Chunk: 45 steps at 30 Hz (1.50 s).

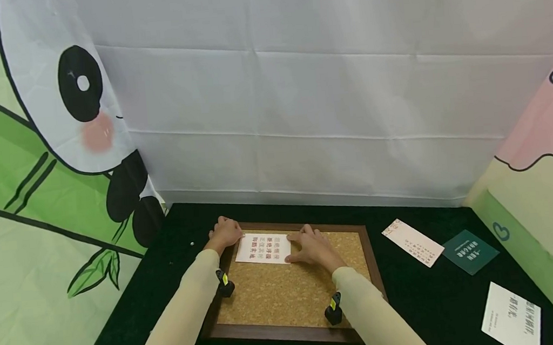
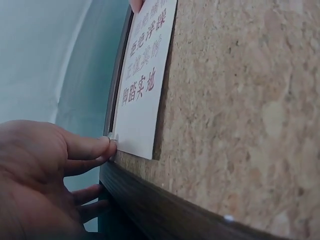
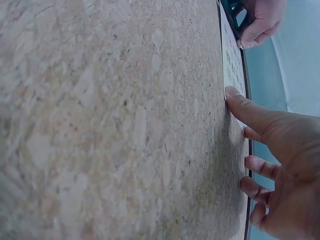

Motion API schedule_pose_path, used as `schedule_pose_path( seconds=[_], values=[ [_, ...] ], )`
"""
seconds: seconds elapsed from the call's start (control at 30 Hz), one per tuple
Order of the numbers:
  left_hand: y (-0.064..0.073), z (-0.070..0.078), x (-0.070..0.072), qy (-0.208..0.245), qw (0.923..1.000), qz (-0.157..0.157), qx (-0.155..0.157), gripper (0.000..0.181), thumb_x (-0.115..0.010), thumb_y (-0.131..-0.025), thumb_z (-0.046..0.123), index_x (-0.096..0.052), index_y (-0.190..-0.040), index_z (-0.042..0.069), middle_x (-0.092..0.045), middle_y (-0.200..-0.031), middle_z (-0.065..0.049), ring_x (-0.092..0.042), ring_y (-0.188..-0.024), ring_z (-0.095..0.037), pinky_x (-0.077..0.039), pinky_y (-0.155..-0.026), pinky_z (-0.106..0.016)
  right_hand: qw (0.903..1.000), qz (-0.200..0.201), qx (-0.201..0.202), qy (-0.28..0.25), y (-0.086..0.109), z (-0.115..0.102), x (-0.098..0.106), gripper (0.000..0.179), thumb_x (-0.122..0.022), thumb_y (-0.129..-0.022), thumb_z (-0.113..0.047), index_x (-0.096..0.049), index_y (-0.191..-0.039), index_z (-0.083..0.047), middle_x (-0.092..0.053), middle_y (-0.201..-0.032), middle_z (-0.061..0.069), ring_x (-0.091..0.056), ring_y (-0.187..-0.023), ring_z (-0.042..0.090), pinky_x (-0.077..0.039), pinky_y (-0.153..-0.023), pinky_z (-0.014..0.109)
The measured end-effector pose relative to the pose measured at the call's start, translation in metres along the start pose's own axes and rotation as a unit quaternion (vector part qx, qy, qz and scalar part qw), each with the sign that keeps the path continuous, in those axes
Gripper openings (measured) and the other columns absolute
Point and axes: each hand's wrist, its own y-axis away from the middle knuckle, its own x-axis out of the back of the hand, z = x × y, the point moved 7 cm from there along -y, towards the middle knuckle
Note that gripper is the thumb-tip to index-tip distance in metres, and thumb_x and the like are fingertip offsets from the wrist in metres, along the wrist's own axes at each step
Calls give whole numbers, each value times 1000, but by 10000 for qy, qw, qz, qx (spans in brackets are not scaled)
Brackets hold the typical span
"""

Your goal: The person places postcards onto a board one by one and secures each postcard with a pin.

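Observation:
A white card with red and grey printed characters lies at the upper left of a cork board in a brown wooden frame. At the card's upper left corner, my left hand pinches a small clear push pin between thumb and finger, mostly hidden by the fingertips. My right hand rests on the card's right edge with fingers spread. Its thumb presses the lower right corner while the index fingertip touches near the upper right one.
To the right of the board, a cream card, a dark green card and a white card lie on the dark green cloth. A white curtain hangs behind the table, and printed walls flank it.

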Motion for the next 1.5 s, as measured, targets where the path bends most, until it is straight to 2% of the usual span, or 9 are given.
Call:
schedule_pose_path(
  seconds=[0.13, 0.47, 1.0, 1.13, 1.3, 1.5],
  values=[
    [0, 2, 4, -44, 9997, 209, 87, 17, -57, -94, 15, -68, -84, 6, -46, -128, -20, -48, -111, -35, -32, -104, -60, 10000, -12, -37, 64, -1, 0, 0, 71, -77, -80, -47, -53, -142, -22, -47, -127, 9, -41, -102, 25, -38, -92, 46],
    [0, 4, 4, -136, 9986, 502, 137, 19, -62, -95, 17, -69, -80, 8, -51, -120, -14, -50, -105, -30, -32, -101, -57, 9999, -14, 6, 140, -4, 2, 1, 71, -76, -81, -48, -53, -142, -22, -46, -128, 9, -42, -106, 26, -37, -95, 47],
    [4, 1, -3, -190, 9976, 652, 160, 15, -63, -92, 14, -68, -79, 7, -49, -130, -17, -51, -111, -33, -29, -106, -60, 9998, 42, 109, 175, -2, 1, -1, 69, -78, -80, -47, -56, -140, -21, -49, -120, 8, -41, -99, 24, -37, -91, 46],
    [4, 3, -2, -204, 9971, 721, 123, 9, -65, -90, 15, -65, -89, 6, -49, -126, -17, -52, -109, -34, -29, -104, -61, 9997, 35, 138, 218, -2, 2, 1, 69, -77, -80, -48, -55, -140, -22, -49, -123, 7, -41, -99, 23, -37, -91, 46],
    [4, 4, 0, -102, 9961, 876, 70, 23, -67, -90, 18, -60, -108, 6, -51, -120, -15, -51, -109, -34, -28, -105, -60, 9994, -13, 248, 259, -1, 2, 2, 69, -75, -82, -48, -53, -142, -22, -49, -126, 9, -43, -100, 24, -37, -90, 46],
    [4, 1, 2, 44, 9943, 1059, 77, 28, -70, -89, 21, -62, -112, 5, -56, -119, -13, -53, -110, -33, -25, -107, -61, 9990, -48, 324, 294, -2, 3, 2, 69, -75, -82, -47, -52, -142, -22, -49, -125, 9, -44, -101, 25, -38, -88, 47]
  ],
)
